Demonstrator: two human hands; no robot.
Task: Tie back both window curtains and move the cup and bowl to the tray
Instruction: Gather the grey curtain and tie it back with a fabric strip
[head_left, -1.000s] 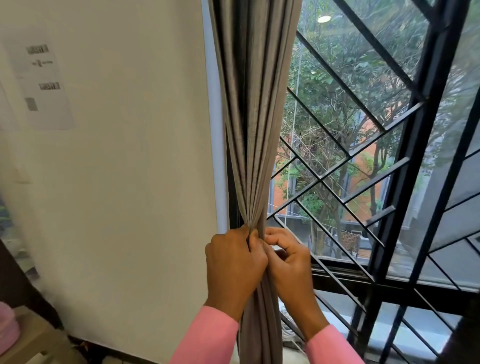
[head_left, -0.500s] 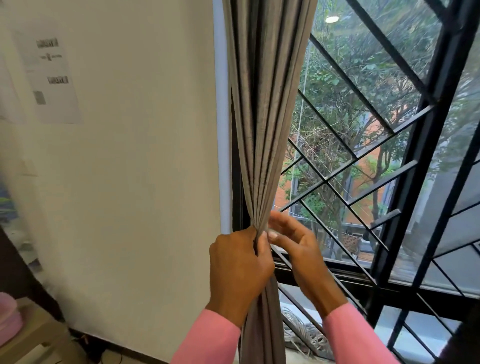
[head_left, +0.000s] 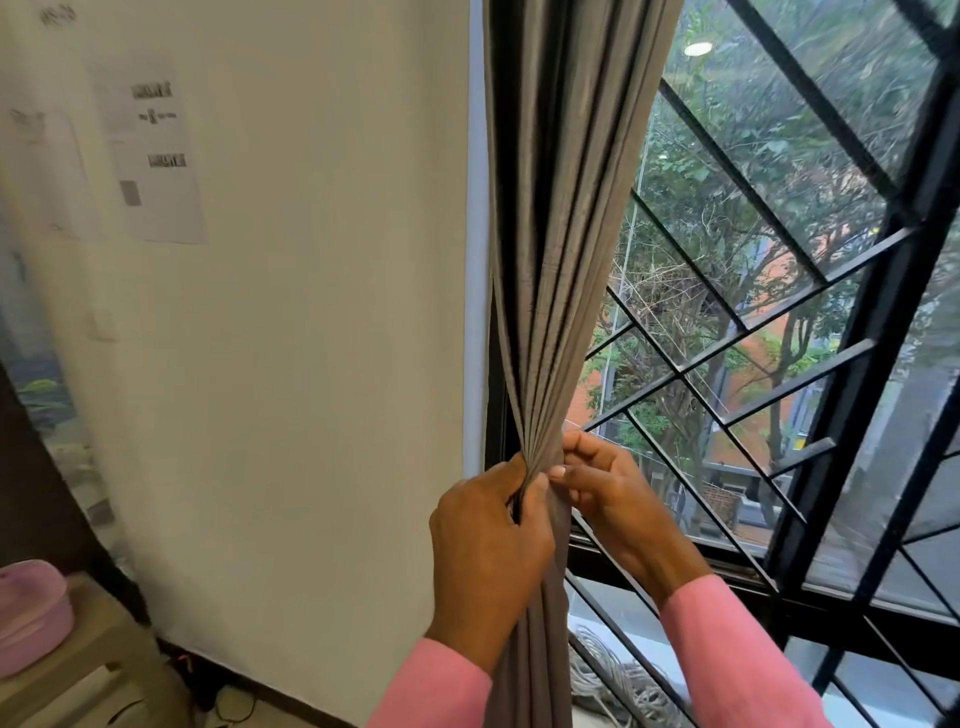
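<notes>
In the lower middle of the frame your left hand (head_left: 488, 551) is wrapping its fingers round the gathered grey curtain (head_left: 571, 234), with the thumb pressing the folds from the front, so it is closing fully on the bundle. Just to its right, your right hand (head_left: 608, 493) is pinching the same folds between thumb and forefinger at the neck of the gather. The curtain is hanging down the centre of the frame, bunched beside the window's edge, and the black grille (head_left: 841, 270) is filling the right half. I cannot make out a tie-back band in either hand.

The risk, as I am judging it: if you are easing off the right pinch to reach for a tie, the outer pleats on that side could be slipping free and fanning back across the glass, because one hand alone would be holding a thick bundle.

As for containers, a pink lidded tub (head_left: 31, 618) is sitting at the lower left edge, and its contents are hidden. The cup, bowl and tray are not showing anywhere.
</notes>
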